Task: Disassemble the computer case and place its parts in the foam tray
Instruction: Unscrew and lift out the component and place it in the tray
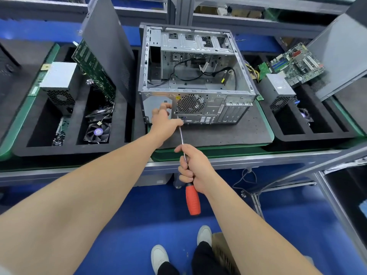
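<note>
Where screwdriver (pixel 192 201) meets computer case (pixel 218 108), left hand (pixel 163 121) partly blocks view.

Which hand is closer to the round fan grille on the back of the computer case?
Left. The left hand is against the computer case, right beside the fan grille. The right hand grips the screwdriver farther back, toward the person.
</note>
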